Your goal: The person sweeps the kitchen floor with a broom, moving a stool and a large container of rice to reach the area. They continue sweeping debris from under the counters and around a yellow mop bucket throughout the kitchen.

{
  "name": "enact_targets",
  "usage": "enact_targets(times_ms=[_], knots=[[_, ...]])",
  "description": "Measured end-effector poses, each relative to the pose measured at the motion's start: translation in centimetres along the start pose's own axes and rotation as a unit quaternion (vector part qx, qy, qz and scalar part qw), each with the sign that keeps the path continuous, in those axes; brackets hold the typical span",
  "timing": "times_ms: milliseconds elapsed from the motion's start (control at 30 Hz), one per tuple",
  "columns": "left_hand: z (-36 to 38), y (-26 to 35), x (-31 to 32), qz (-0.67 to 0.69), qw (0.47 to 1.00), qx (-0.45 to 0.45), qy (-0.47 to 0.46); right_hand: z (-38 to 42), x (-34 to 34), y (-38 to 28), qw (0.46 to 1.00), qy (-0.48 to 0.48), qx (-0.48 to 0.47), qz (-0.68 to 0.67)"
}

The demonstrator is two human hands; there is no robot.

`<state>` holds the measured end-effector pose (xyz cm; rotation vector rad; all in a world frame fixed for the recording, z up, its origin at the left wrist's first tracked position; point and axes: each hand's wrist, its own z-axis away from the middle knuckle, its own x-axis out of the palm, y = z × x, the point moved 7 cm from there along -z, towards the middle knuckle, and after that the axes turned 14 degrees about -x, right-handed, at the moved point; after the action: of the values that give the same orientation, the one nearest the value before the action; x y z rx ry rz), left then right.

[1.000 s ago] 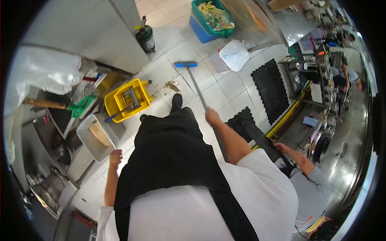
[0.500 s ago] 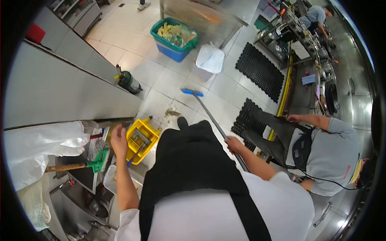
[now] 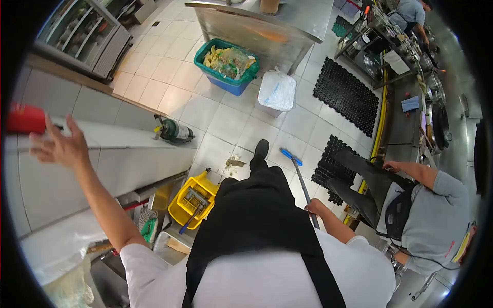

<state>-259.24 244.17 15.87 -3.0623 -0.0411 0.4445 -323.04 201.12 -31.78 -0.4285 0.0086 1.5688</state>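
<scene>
My left hand (image 3: pixel 64 146) reaches out to the far left with its fingers spread, close to a red cylinder-shaped object (image 3: pixel 25 119) by the white wall. It holds nothing. At my right side, my right hand (image 3: pixel 317 208) is closed round the grey handle of a long-handled floor brush (image 3: pixel 304 183). Its blue head (image 3: pixel 291 156) is down on the tiles, ahead of me and to the right. A small heap of debris (image 3: pixel 235 162) lies on the floor just left of my forward foot.
A yellow mop bucket (image 3: pixel 177 209) stands left of my legs, with a green cylinder (image 3: pixel 177 132) beyond it. Ahead are a blue bin (image 3: pixel 226 86) full of waste and a lidded white bin (image 3: pixel 275 95). A co-worker (image 3: pixel 426 205) stands at right beside black mats (image 3: pixel 345 96).
My left arm has swung out left toward the red object. My view has shifted, and a foot now shows forward. The brush has moved right, still in my right hand.
</scene>
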Motion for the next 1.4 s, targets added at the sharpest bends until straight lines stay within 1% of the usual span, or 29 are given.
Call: enact_targets(times_ms=[67,133,167,200,267,333,433,467,567,600,633,700,800,833,900,1000,1100,1133,1167,1200,1300,1400], knots=[[0.6,-1.8,2.1,-0.047,0.999,0.016,-0.007,-1.9,-1.3,-0.9,0.999,0.03,-0.038,0.006],[0.6,-1.6,3.1,-0.241,0.97,0.017,-0.027,-3.3,-2.2,-0.8,0.996,0.041,-0.079,0.003],[0.6,-1.4,3.0,-0.338,0.94,0.014,-0.035,-4.9,-3.1,-1.1,0.992,0.01,-0.106,0.062],[0.5,-0.3,2.4,-0.371,0.928,0.023,-0.035,-6.6,-3.6,-1.0,0.984,-0.022,-0.132,0.118],[0.0,2.6,1.2,-0.429,0.901,0.044,-0.033,-12.4,-3.3,2.3,0.964,-0.066,-0.169,0.196],[-0.3,3.6,0.9,-0.443,0.893,0.066,-0.048,-10.9,-6.3,-0.1,0.983,-0.028,-0.078,0.161],[-0.6,4.6,0.4,-0.455,0.886,0.075,-0.055,-11.4,-8.2,-0.3,0.992,0.039,-0.071,0.101],[-0.6,5.0,0.1,-0.453,0.886,0.08,-0.049,-11.8,-8.2,-0.2,0.994,0.017,-0.066,0.087],[-0.4,4.2,0.5,-0.452,0.887,0.088,-0.042,-11.6,-9.3,0.1,0.988,0.02,-0.087,0.122],[-0.3,3.6,1.1,-0.451,0.887,0.088,-0.04,-10.4,-9.9,-0.8,0.975,0.059,-0.129,0.169],[-0.2,2.9,1.4,-0.448,0.89,0.082,-0.035,-10.8,-9.6,-1.0,0.972,0.029,-0.139,0.187],[-0.1,2.3,1.8,-0.437,0.897,0.069,-0.022,-11.2,-9.2,0.1,0.98,0.035,-0.121,0.155],[0.2,1.9,2.0,-0.451,0.89,0.07,-0.004,-11.3,-7.8,0.2,0.973,0.057,-0.15,0.163],[0.4,1.7,2.3,-0.458,0.886,0.072,-0.017,-11.0,-7.4,0.9,0.981,0.066,-0.121,0.134],[0.4,1.5,2.0,-0.477,0.874,0.08,-0.042,-16.2,-4.2,6.1,0.961,0.099,-0.198,0.164],[0.2,2.0,1.9,-0.526,0.846,0.073,-0.051,-13.6,-4.9,4.9,0.973,0.084,-0.204,0.062],[0.7,0.4,2.8,-0.499,0.861,0.096,0.019,-10.1,-7.1,1.1,0.97,0.076,-0.204,0.105],[0.8,0.0,3.3,-0.491,0.864,0.102,0.039,-9.7,-7.6,0.0,0.956,0.091,-0.272,0.06],[0.7,-0.4,3.4,-0.486,0.866,0.108,0.055,-9.8,-7.5,0.7,0.936,0.11,-0.335,0.014],[0.9,-0.7,3.9,-0.477,0.87,0.104,0.059,-9.5,-7.6,1.1,0.932,0.12,-0.341,0.016],[0.8,-1.6,4.4,-0.459,0.882,0.088,0.064,-7.6,-8.8,0.1,0.949,0.127,-0.284,0.052],[0.5,-0.9,3.6,-0.453,0.885,0.082,0.072,-6.0,-10.5,-2.4,0.951,0.124,-0.278,0.06]])
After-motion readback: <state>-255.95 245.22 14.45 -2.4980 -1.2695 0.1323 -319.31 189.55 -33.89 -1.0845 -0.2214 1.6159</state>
